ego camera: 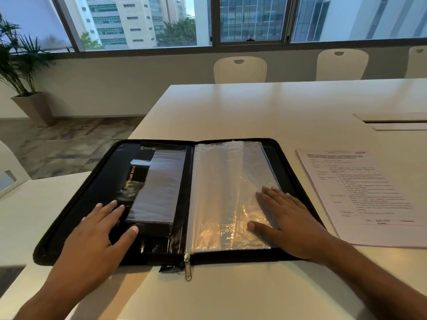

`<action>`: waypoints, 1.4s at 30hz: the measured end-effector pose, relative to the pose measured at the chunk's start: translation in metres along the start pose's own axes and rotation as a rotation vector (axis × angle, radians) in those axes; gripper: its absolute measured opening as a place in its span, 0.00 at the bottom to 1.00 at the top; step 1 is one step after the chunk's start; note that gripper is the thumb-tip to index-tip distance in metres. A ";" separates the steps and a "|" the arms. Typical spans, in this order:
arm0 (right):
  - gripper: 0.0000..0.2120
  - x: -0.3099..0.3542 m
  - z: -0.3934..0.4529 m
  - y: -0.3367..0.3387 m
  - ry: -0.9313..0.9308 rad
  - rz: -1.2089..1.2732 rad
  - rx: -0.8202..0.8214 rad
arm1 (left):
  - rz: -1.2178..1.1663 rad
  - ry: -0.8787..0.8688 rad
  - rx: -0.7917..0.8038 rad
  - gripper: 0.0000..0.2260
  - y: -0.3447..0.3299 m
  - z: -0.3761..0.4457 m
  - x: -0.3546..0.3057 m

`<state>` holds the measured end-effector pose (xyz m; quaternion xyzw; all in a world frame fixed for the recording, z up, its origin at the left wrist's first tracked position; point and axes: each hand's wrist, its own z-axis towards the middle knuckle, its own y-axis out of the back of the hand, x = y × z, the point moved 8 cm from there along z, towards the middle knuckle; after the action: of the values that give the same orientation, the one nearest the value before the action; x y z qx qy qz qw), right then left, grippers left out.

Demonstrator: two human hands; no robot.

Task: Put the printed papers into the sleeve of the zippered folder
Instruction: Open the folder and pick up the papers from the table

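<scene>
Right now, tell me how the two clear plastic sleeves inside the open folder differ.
The left sleeve is narrow and lies over black pockets, so it looks greyish; the right sleeve is far wider, fills its half of the folder, and is crinkled with bright glare. The right hand presses flat on the right sleeve; the left hand rests beside the left sleeve. Both look empty.

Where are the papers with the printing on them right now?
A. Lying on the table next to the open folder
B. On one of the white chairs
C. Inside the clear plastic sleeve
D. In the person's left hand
A. The printed papers lie flat on the table, just right of the open folder, while the left hand and right hand rest flat and empty on the folder's two halves.
</scene>
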<state>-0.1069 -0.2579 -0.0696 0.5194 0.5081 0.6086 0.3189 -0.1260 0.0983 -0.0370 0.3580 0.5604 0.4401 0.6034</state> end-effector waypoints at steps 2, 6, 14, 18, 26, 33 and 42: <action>0.46 0.003 -0.001 0.006 0.005 0.048 -0.023 | -0.004 -0.059 -0.017 0.35 0.006 0.005 -0.025; 0.34 -0.006 -0.005 0.024 -0.042 0.265 -0.165 | -0.064 -0.169 0.008 0.33 0.002 0.015 -0.086; 0.11 -0.087 -0.028 0.073 -0.298 0.436 -0.521 | -0.145 -0.519 0.031 0.22 -0.028 0.015 -0.212; 0.10 -0.142 -0.041 0.090 -0.454 0.345 -0.573 | -0.249 -0.580 0.152 0.20 -0.055 0.020 -0.278; 0.24 -0.239 -0.069 0.098 -0.775 0.201 -0.498 | -0.662 -0.114 0.567 0.15 -0.131 0.056 -0.343; 0.35 -0.257 -0.076 0.095 -0.940 0.032 -0.357 | -0.733 0.025 0.598 0.17 -0.150 0.057 -0.376; 0.37 -0.257 -0.074 0.100 -0.921 0.023 -0.364 | -0.839 0.143 0.635 0.16 -0.161 0.055 -0.407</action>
<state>-0.0980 -0.5430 -0.0493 0.6758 0.1940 0.3984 0.5889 -0.0440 -0.3356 -0.0327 0.2372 0.8009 -0.0073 0.5498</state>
